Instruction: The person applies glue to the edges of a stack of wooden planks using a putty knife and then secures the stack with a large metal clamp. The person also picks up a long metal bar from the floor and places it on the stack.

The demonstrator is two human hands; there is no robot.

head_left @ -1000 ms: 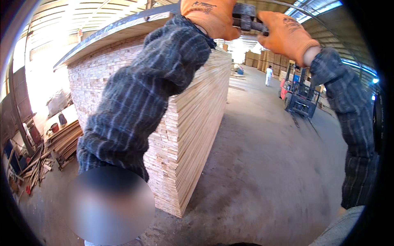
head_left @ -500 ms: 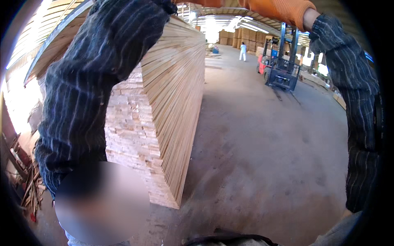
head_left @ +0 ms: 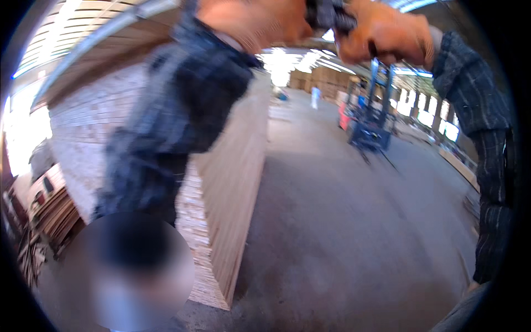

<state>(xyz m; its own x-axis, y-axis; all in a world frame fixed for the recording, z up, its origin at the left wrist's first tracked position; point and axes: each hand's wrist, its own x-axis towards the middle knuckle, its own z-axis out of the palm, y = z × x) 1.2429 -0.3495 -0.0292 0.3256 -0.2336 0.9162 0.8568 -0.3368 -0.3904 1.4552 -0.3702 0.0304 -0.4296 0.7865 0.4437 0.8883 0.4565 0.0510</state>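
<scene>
I see a chunky, dark, metal-looking block (head_left: 327, 15) high up, past the right edge of the tall pale-wood stack (head_left: 229, 166). The orange-gloved right hand (head_left: 384, 33) grips it; the orange-gloved left hand (head_left: 257, 21) meets it, fingers too blurry to tell. Hold steady!

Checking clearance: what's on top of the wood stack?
A wide panel caps the wood stack, overhanging it. Its edge and underside show; its upper face is hidden, as is the part behind the left sleeve.
</scene>
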